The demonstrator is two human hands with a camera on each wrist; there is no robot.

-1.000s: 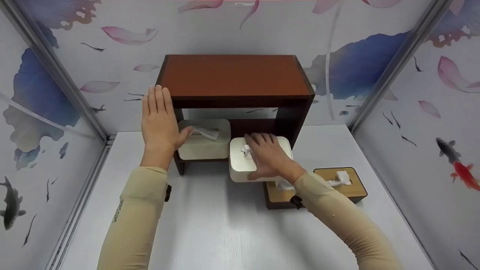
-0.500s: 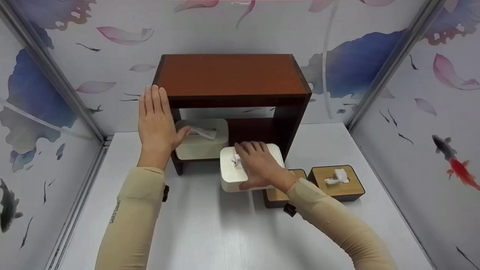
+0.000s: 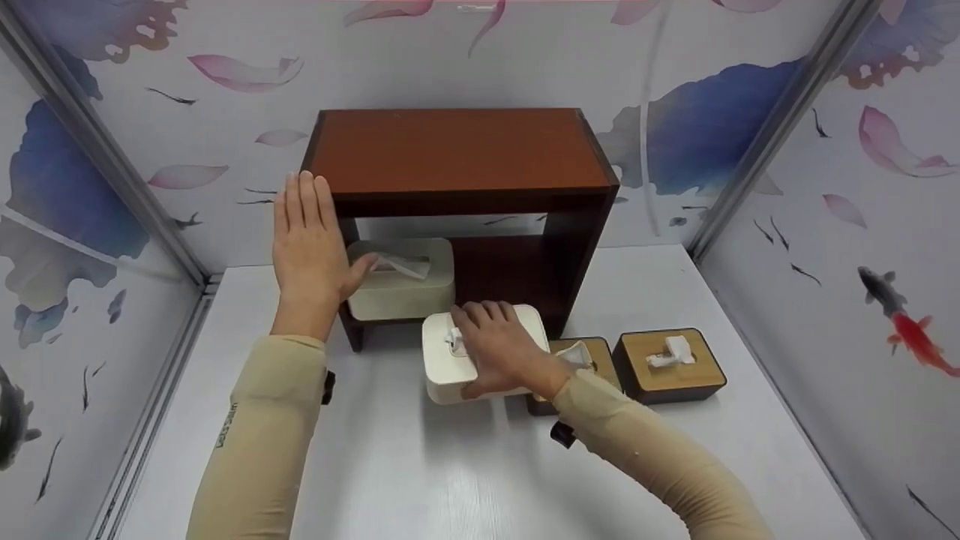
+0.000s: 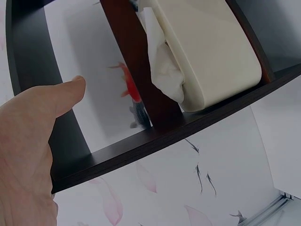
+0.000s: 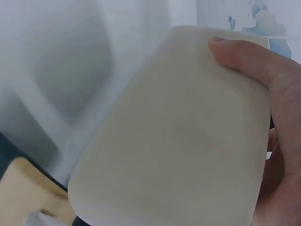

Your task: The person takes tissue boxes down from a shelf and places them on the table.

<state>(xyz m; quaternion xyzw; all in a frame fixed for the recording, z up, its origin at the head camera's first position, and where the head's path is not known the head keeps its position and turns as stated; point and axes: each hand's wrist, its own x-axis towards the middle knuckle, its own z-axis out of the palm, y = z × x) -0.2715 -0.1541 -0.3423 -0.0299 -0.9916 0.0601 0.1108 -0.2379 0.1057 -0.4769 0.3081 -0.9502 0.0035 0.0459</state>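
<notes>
A white tissue box (image 3: 446, 364) hangs in the air in front of the shelf, gripped from above by my right hand (image 3: 499, 349). In the right wrist view its side (image 5: 174, 132) fills the middle, with the thumb pressed along one edge. My left hand (image 3: 307, 251) lies flat with straight fingers against the left side of the dark brown wooden shelf (image 3: 457, 150). Inside that shelf, on the left of its lower board, sits a second white tissue box (image 3: 401, 296) with a tissue sticking out. The left thumb (image 4: 70, 94) points toward it without gripping anything.
Two tissue boxes with wooden tops stand side by side on the white table (image 3: 390, 465). The right one (image 3: 671, 364) shows whole; the left one (image 3: 600, 356) is partly behind my right forearm. Patterned walls (image 3: 847, 247) enclose the table at the back and sides.
The right hand has drawn the white tissue box away from the shelf, toward me and to the left. More of the shelf's lower board now shows. The left hand stays on the shelf's side.
</notes>
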